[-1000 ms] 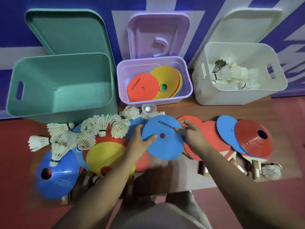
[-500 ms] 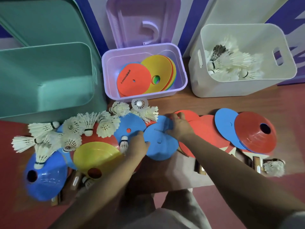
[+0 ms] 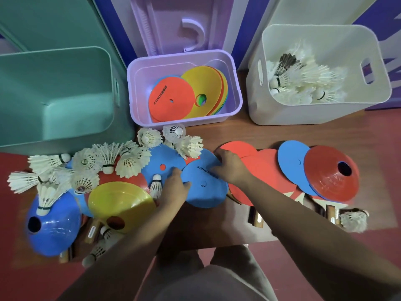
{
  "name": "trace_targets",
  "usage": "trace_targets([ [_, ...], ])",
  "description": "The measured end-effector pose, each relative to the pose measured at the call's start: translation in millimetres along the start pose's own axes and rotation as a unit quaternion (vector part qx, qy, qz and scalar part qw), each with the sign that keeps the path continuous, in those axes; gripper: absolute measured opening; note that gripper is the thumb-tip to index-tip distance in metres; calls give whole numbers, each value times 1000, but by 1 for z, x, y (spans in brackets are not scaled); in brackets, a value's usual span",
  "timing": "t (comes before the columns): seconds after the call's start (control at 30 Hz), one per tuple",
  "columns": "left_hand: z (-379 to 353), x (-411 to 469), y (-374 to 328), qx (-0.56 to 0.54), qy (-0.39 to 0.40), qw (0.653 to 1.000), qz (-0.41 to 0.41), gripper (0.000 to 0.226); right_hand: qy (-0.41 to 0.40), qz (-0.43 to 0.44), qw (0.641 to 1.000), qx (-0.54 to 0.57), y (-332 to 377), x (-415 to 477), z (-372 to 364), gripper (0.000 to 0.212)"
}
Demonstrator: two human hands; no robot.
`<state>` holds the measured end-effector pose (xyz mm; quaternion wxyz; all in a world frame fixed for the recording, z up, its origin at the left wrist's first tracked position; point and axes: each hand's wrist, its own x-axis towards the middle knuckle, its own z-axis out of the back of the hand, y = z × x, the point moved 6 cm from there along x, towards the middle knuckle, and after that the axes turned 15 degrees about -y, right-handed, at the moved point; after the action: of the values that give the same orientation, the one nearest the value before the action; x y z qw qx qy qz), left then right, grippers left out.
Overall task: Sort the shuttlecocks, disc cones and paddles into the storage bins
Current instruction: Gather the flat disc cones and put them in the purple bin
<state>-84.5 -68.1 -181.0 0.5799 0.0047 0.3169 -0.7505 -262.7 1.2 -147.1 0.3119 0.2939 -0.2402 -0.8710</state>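
We're in the disc-cone leg of the sort, and both hands are on the same blue disc (image 3: 205,192), which lies flat at the middle of the table (image 3: 271,131). The left hand (image 3: 174,189) pinches its near-left edge with the thumb on top. The right hand (image 3: 231,168) curls over the far edge, just above the printed lettering. The disc overlaps its red and blue neighbours, and loose shuttlecocks (image 3: 130,161) crowd in just beside it on the left.

By our reckoning the next move is a lift clear of the pile and a carry forward to the lilac bin (image 3: 184,121), where an orange disc (image 3: 171,101) already tops the stack. It wants a level peel so the discs beneath don't drag along, then a flat drop onto that stack.

Plenty remains. Paddle handles (image 3: 255,220) poke out from under the discs, presumably bound for the green bin (image 3: 65,137), and the shuttlecocks belong in the white bin (image 3: 303,114).
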Motion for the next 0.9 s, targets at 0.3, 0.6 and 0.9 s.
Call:
trace_targets([
  [0.3, -1, -15, -27, -238, 75, 967, 60, 64, -55, -162, 908, 382, -19, -47, 72, 15],
  [0.6, -5, -28, -120, -345, 120, 930, 36, 12, -84, -200, 864, 455, -59, -75, 95, 45],
  [0.9, -56, -14, -117, 19, 81, 991, -110, 62, -290, -96, 908, 287, -103, -78, 200, 31],
])
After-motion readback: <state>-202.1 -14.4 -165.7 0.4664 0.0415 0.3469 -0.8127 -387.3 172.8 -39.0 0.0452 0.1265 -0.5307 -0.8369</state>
